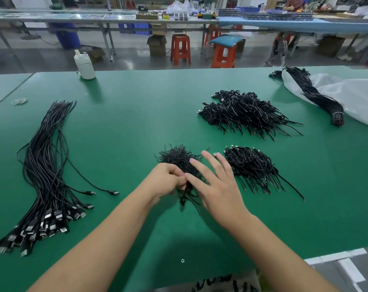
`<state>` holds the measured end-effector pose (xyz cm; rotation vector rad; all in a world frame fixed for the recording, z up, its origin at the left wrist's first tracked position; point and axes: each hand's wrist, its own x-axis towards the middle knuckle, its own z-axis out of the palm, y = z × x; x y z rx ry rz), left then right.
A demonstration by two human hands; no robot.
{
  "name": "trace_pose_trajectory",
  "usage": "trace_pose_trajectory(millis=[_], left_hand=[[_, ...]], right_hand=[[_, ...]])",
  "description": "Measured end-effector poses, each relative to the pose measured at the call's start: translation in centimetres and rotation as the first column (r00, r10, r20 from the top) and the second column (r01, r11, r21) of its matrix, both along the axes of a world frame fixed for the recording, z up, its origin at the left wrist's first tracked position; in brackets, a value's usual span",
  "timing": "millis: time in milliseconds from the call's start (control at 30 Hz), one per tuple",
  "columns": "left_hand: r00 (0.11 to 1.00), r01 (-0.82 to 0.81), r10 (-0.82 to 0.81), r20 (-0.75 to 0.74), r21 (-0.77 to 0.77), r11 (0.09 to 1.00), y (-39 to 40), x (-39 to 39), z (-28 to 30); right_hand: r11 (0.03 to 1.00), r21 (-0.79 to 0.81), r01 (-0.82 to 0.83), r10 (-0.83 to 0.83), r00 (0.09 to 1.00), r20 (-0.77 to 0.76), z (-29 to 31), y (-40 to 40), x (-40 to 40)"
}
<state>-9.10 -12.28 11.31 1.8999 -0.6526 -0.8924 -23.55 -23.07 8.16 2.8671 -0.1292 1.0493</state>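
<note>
A small pile of short black wires (175,157) lies at the middle of the green table (136,114). My left hand (168,182) has its fingers curled and pinches a few black wires (185,197) that hang down from it. My right hand (216,184) is spread, fingers straight, just right of the left hand and over the near part of the pile, its index tip by the pinched wires.
A long bundle of black USB cables (46,175) lies at the left. Coiled cable piles sit at the right (252,167) and further back (244,112). A tied bundle (317,95) rests on a plastic bag (347,93). A white bottle (85,65) stands at the far edge beyond some rubber bands (20,101).
</note>
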Motion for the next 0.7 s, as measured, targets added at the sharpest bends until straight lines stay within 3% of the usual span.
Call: trace_pose_trajectory(millis=[33,100,167,200,333,433,600,700], left_hand=[[0.977,-0.050,0.036,-0.210,-0.063,0.997,0.1,0.2,0.4],[0.843,-0.106,0.022,-0.538,-0.125,0.987,0.5,0.5,1.1],[0.758,-0.086,-0.044,-0.651,-0.167,0.982,1.0,0.8,1.5],[0.756,-0.061,-0.077,-0.650,-0.188,0.980,1.2,0.9,1.5],[0.901,0.051,-0.133,-0.413,-0.203,0.978,1.6,1.1,1.2],[0.967,0.088,-0.141,-0.212,-0.243,0.966,1.7,0.8,1.1],[0.986,0.167,-0.156,0.061,-0.266,0.949,1.8,0.3,1.0],[0.946,0.207,-0.139,0.294,-0.217,0.954,1.5,0.0,0.9]], right_hand=[[0.999,0.003,-0.040,0.040,0.999,0.007,0.2,-0.1,-0.1],[0.995,0.046,-0.093,0.093,0.996,0.007,0.6,-0.4,-0.3],[0.987,0.099,-0.123,0.121,0.992,0.027,1.1,-0.4,-0.3],[0.983,0.128,-0.133,0.129,0.991,0.038,1.2,-0.4,-0.2],[0.939,0.327,-0.110,0.105,0.994,0.033,1.7,0.4,0.0],[0.835,0.542,-0.093,0.089,0.995,0.033,2.1,0.9,0.5],[0.617,0.787,-0.025,0.022,1.000,0.014,2.8,1.1,0.8],[0.409,0.911,0.042,-0.058,0.998,-0.020,2.8,1.0,1.2]])
